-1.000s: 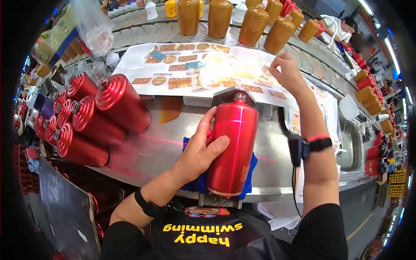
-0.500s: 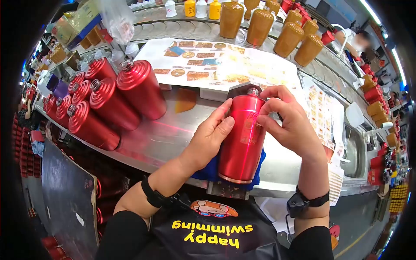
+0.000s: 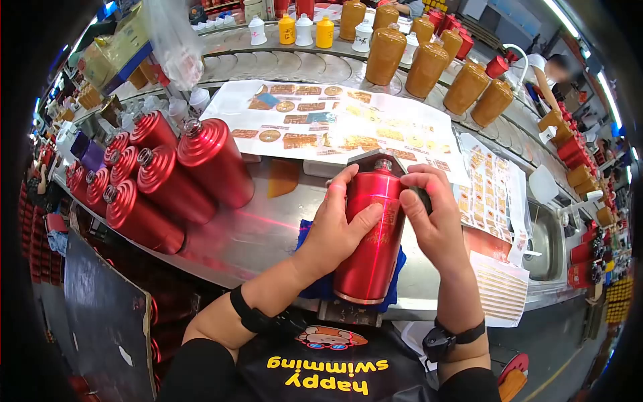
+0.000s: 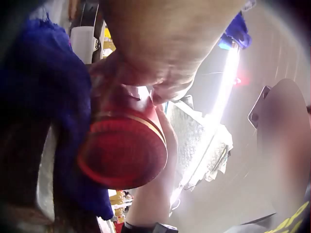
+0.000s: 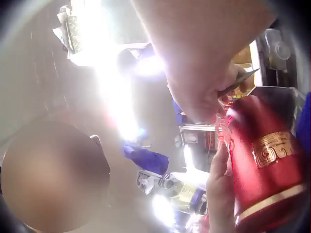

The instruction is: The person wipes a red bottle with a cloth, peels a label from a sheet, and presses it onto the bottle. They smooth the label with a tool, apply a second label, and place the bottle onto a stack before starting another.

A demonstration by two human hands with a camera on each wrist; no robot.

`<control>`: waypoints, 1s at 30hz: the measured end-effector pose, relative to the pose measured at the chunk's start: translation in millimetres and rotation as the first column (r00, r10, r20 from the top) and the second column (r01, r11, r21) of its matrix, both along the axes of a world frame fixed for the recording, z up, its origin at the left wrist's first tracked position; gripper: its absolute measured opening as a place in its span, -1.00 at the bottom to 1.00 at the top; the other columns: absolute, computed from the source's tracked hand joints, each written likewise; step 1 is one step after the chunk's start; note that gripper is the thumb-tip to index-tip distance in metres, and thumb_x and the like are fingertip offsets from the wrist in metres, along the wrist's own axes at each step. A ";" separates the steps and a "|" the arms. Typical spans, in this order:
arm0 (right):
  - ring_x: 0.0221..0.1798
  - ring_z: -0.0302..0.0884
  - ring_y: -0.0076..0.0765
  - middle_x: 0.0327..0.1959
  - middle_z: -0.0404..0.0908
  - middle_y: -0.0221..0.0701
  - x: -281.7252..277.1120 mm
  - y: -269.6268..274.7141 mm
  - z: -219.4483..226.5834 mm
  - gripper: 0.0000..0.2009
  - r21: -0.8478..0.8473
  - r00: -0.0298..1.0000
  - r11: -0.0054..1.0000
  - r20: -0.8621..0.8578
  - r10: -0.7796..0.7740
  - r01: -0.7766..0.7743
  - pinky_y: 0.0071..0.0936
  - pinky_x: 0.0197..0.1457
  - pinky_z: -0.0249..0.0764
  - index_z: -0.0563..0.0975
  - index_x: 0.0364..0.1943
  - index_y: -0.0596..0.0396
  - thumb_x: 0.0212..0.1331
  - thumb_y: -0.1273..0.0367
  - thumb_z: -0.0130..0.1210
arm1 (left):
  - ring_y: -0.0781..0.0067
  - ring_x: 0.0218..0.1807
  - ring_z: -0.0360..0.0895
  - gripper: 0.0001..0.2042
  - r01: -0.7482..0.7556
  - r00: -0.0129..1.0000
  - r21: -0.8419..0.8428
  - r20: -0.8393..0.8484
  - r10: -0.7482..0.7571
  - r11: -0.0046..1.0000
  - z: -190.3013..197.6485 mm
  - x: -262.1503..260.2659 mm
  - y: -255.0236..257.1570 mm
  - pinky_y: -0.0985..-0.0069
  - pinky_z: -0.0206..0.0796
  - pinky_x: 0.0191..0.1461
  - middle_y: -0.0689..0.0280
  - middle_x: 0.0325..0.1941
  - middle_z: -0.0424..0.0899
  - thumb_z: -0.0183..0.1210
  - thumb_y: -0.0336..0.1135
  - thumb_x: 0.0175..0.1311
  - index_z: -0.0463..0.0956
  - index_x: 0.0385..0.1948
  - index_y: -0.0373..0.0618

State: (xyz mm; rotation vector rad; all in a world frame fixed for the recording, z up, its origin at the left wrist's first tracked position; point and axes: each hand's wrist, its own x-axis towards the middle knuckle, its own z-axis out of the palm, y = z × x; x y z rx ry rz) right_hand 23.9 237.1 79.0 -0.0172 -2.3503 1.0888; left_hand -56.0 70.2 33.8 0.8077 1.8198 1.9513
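Note:
A shiny red bottle (image 3: 365,268) leans over a blue cloth (image 3: 395,285) at the bench edge, its neck against a dark angled rest (image 3: 365,159). My left hand (image 3: 338,224) grips its left side, thumb lying across the front beside gold characters (image 3: 378,234). On the right, my right hand (image 3: 435,218) has its fingertips at the bottle's shoulder. Between its fingers it holds a thin dark flat piece (image 5: 238,82), edge-on in the right wrist view. That view also shows a gold square emblem (image 5: 273,149) on the bottle. From the left wrist, the bottle's round base (image 4: 124,155) shows.
Several red bottles (image 3: 161,187) stand close together at the left. Behind lies a white sheet (image 3: 228,100) of gold and brown decals, with another decal sheet (image 3: 485,184) at the right. Brown bottles (image 3: 426,67) line the curved conveyor (image 3: 268,67). A sink (image 3: 546,248) is at the right.
My right hand came from over the decal sheet to the bottle with a small clear film, then slid to its right side. The left thumb moved onto the bottle's front by the gold characters.

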 end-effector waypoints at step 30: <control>0.17 0.38 -0.16 0.14 0.39 -0.15 8.4 -9.5 -29.1 -0.44 -0.096 1.000 0.995 0.018 -0.010 0.012 -0.32 0.27 0.32 0.38 0.23 0.23 0.20 0.26 0.26 | -0.02 0.45 0.14 -0.09 0.045 0.996 -0.022 -0.075 -0.047 0.999 -5.9 1.4 -1.8 0.24 0.01 0.49 -0.20 0.40 0.11 0.27 -0.06 0.25 -0.13 0.42 -0.40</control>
